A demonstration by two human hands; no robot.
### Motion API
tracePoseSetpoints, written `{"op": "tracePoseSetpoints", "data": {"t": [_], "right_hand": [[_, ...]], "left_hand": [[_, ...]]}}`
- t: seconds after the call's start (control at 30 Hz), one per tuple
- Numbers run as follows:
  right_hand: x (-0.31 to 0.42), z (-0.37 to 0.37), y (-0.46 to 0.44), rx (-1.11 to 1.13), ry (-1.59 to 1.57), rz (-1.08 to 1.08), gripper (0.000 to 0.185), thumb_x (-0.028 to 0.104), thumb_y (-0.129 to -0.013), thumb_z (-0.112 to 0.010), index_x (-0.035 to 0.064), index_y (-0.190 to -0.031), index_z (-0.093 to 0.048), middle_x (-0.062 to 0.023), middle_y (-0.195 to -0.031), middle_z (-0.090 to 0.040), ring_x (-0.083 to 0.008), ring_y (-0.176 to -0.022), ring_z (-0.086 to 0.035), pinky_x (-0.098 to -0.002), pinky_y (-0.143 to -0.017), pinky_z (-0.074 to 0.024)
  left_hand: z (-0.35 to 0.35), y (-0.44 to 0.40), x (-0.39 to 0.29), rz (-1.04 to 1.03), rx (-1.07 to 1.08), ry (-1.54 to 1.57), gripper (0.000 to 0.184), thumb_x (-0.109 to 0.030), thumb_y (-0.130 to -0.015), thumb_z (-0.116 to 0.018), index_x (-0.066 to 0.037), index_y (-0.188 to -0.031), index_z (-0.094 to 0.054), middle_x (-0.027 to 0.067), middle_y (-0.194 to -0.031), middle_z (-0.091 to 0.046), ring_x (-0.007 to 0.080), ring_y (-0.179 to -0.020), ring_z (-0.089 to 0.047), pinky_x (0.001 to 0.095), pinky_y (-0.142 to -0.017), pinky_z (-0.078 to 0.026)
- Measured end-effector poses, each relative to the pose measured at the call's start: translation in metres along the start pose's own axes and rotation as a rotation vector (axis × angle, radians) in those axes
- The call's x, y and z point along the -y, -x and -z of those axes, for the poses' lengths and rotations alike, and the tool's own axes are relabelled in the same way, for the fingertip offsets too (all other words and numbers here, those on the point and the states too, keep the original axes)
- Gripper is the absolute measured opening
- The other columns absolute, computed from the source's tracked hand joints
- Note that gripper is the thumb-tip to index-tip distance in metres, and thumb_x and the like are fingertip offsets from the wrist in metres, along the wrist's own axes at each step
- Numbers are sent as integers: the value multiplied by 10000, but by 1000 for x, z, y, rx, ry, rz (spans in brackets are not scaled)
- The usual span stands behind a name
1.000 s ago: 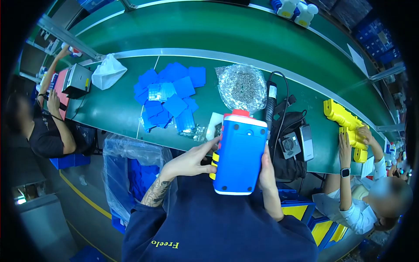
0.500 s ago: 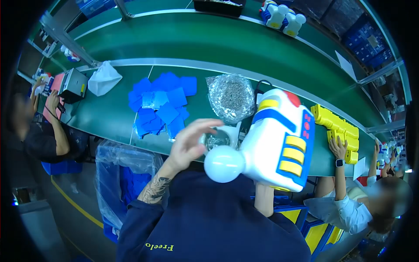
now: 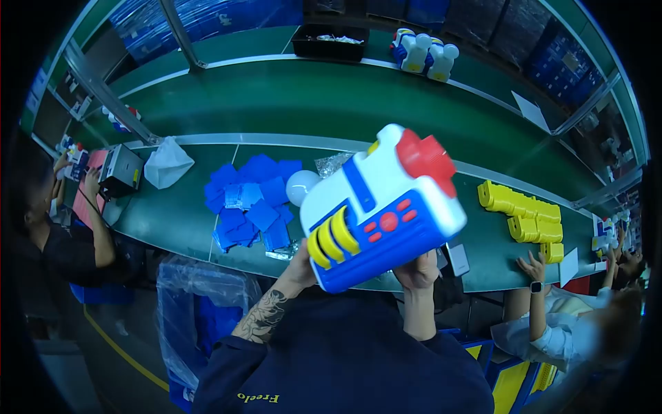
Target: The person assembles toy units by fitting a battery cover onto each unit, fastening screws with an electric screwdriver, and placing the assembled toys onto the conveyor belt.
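Both my hands are around a large white-and-blue plastic toy (image 3: 386,221) with yellow rings, red buttons, a red end piece and a white ball at its left. It is tilted above the bench. At its lower left, my left hand (image 3: 301,268) is closed on the edge, its fingers partly hidden behind the toy. My right hand (image 3: 418,272) grips the underside at the right, the fingertips hidden. Behind the toy, a clear plastic bag (image 3: 331,164) is mostly covered. Several blue square pieces (image 3: 258,193) lie piled to the left.
Yellow plastic parts (image 3: 522,212) lie on the right of the green bench (image 3: 172,214), near a co-worker's hand (image 3: 531,265). A white bag (image 3: 167,163) is at the left. Across the belt (image 3: 276,96) stand a black tray (image 3: 327,45) and similar toys (image 3: 425,55).
The toy has turned, its yellow rings now facing left and its ball farther forward. My left hand, spread beside the ball earlier, has closed on the toy's lower edge.
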State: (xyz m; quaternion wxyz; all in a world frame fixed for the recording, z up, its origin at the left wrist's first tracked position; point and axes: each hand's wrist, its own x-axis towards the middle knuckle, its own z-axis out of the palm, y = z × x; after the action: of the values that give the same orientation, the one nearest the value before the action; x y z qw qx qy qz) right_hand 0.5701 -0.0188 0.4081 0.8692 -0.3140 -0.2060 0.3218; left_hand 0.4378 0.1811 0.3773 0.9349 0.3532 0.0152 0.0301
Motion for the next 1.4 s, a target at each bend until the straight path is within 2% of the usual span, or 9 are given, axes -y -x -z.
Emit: {"op": "tracePoseSetpoints", "data": {"t": [0.33, 0.57, 0.63, 0.73, 0.83, 0.87, 1.1, 1.2, 1.4], "right_hand": [[20, -32, -23, -25, 122, -166, 1045, 607, -753, -690, 58, -1493, -198, -126, -1473, -336, -274, -1331, -375, -467, -1090, -298], [54, -28, -50, 48, 883, -2, 979, 371, -699, -809, 29, -1454, -287, -176, -1436, -358, -295, -1376, -312, -419, -1125, -262], [78, -54, -62, 216, 1518, 197, 993, 333, -643, -837, 58, -1444, -317, -190, -1426, -358, -333, -1361, -328, -424, -1117, -281], [78, -91, -77, 570, 1910, 242, 1033, 360, -601, -853, 84, -1441, -319, -178, -1420, -356, -388, -1329, -344, -547, -1092, -272], [58, -105, -93, 785, 1869, 243, 993, 380, -583, -854, 84, -1400, -374, -182, -1326, -454, -373, -1255, -435, -575, -1088, -265], [50, -101, -103, 854, 1756, 251, 945, 363, -573, -857, 53, -1344, -406, -177, -1220, -508, -371, -1152, -502, -505, -1024, -365], [35, -95, -118, 885, 1667, 232, 854, 329, -551, -842, -6, -1227, -442, -205, -1072, -533, -377, -1010, -556, -444, -871, -469], [50, -105, -161, 726, 1850, 323, 863, 314, -538, -829, 0, -1250, -456, -198, -1087, -532, -373, -1032, -534, -430, -882, -452], [40, -68, -282, 491, 2130, 382, 875, 340, -540, -816, 33, -1269, -441, -181, -1122, -526, -353, -1076, -523, -443, -896, -456]], "left_hand": [[11, 1, -32, -179, -328, 9, 887, -403, -757, -735, -34, -1422, -278, 151, -1325, -487, 258, -1198, -520, 392, -980, -454], [-12, 2, -64, -370, -458, -304, 1044, -239, -577, -838, -32, -1419, -256, 139, -1304, -451, 274, -1223, -479, 399, -1035, -403], [-6, 3, -66, -419, -396, -440, 1012, -189, -575, -845, -18, -1398, -281, 139, -1310, -443, 271, -1235, -466, 402, -1039, -397], [-9, 5, -66, -420, -358, -562, 951, -181, -560, -866, 9, -1343, -362, 129, -1251, -493, 252, -1184, -504, 384, -1007, -414], [-19, 5, -67, -448, -305, -835, 889, -225, -526, -892, 2, -1268, -458, 104, -1135, -568, 212, -1077, -564, 349, -954, -435], [-24, 5, -71, -475, -271, -971, 881, -236, -521, -893, -6, -1258, -468, 98, -1121, -574, 205, -1063, -569, 341, -946, -436], [-6, 9, -81, -394, -253, -926, 956, -281, -553, -890, -40, -1347, -416, 124, -1275, -494, 245, -1221, -465, 366, -1048, -342], [3, 1, -96, -645, -341, -903, 881, -236, -706, -796, -59, -1429, -326, 142, -1347, -463, 272, -1300, -405, 433, -1077, -300], [45, 39, -69, -576, -470, -869, 732, -76, -805, -688, -41, -1433, -313, 146, -1182, -577, 239, -1125, -559, 383, -954, -445]]}}
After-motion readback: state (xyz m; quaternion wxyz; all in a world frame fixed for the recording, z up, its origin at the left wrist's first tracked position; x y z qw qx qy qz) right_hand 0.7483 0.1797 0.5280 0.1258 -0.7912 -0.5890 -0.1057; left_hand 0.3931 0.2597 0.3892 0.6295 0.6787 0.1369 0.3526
